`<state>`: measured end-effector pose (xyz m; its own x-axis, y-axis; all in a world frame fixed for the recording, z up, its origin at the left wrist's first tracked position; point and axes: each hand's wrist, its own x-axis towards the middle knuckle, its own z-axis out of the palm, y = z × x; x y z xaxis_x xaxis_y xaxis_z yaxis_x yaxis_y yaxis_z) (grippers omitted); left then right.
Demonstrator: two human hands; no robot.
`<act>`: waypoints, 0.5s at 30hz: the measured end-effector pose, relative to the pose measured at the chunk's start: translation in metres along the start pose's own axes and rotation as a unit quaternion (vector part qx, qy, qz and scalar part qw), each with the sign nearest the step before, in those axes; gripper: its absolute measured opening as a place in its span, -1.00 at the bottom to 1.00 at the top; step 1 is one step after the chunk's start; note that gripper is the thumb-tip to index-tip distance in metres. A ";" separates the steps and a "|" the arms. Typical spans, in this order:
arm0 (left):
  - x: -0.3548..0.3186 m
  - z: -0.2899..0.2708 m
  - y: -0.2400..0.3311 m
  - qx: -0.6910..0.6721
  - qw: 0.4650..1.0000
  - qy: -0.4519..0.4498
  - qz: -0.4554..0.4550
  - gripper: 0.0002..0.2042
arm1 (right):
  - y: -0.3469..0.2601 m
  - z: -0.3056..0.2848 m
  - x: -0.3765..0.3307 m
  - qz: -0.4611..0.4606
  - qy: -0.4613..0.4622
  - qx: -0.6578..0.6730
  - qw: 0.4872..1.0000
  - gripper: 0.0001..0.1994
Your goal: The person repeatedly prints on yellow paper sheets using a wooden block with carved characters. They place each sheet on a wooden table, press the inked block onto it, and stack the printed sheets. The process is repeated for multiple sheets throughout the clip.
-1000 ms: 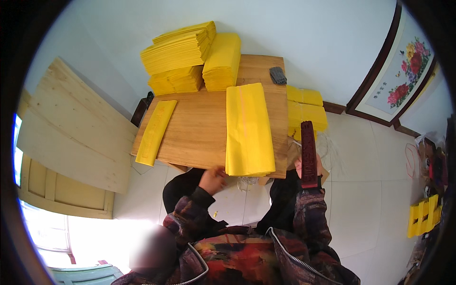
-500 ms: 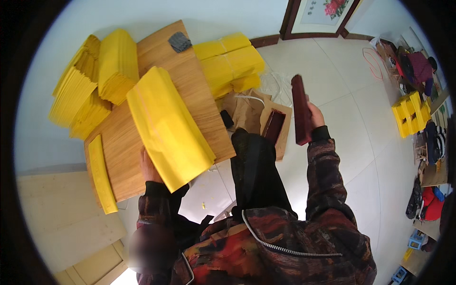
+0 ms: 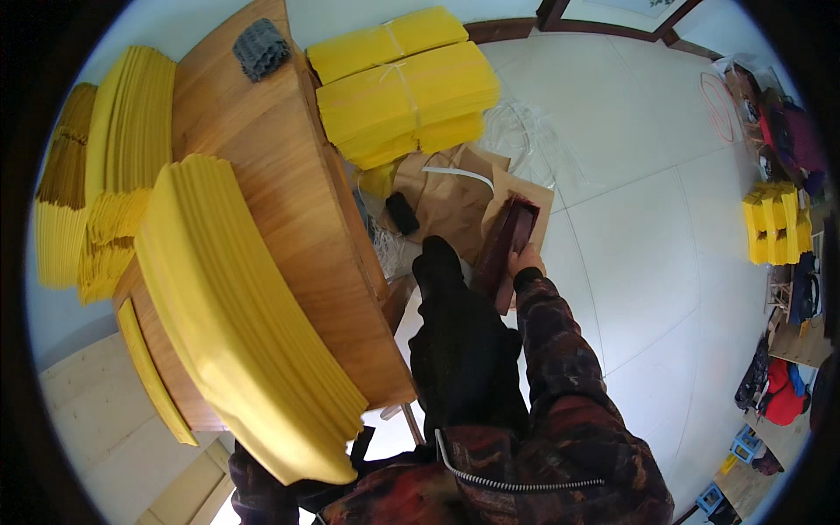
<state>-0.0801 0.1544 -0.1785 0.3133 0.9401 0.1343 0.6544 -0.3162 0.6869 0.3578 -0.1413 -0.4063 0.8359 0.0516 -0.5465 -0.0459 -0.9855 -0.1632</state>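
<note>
My right hand (image 3: 526, 260) is closed on a long dark red bar (image 3: 499, 293), low over the floor. The bar overlaps a dark red open tray (image 3: 523, 214), and I cannot tell whether it rests inside. The tray sits on brown cardboard (image 3: 544, 203). A thick stack of folded yellow paper (image 3: 245, 315) lies at the near left of the wooden table (image 3: 289, 210), its near end reaching past the edge. My left hand is hidden behind this stack; only its dark sleeve (image 3: 262, 486) shows.
More yellow stacks (image 3: 131, 131) stand at the table's far left, beside a grey corrugated piece (image 3: 261, 50). A single yellow strip (image 3: 156, 376) lies along the left edge. Tied yellow bundles (image 3: 411, 96) rest beyond the table. A black object (image 3: 402, 213) lies on brown paper.
My right hand has lowered the dark red bar leftward to the tray. The yellow stack now lies nearer, with its folded edges fanned, and my left hand has gone out of sight.
</note>
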 end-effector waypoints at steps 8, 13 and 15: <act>-0.008 -0.008 -0.004 0.039 0.999 0.004 -0.029 -0.65 | -0.019 0.022 0.032 0.026 -0.001 -0.009 1.000 -0.69; -0.010 -0.014 -0.003 0.058 0.998 0.004 -0.037 -0.65 | -0.025 0.036 0.035 0.046 -0.032 -0.004 0.998 -0.71; -0.010 -0.017 -0.002 0.065 0.997 0.000 -0.039 -0.65 | -0.025 0.041 0.040 0.055 -0.036 0.003 0.998 -0.71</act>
<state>-0.0965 0.1478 -0.1694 0.2580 0.9624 0.0851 0.7599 -0.2566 0.5972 0.3700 -0.1077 -0.4578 0.7835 -0.0459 -0.6197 -0.1397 -0.9848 -0.1036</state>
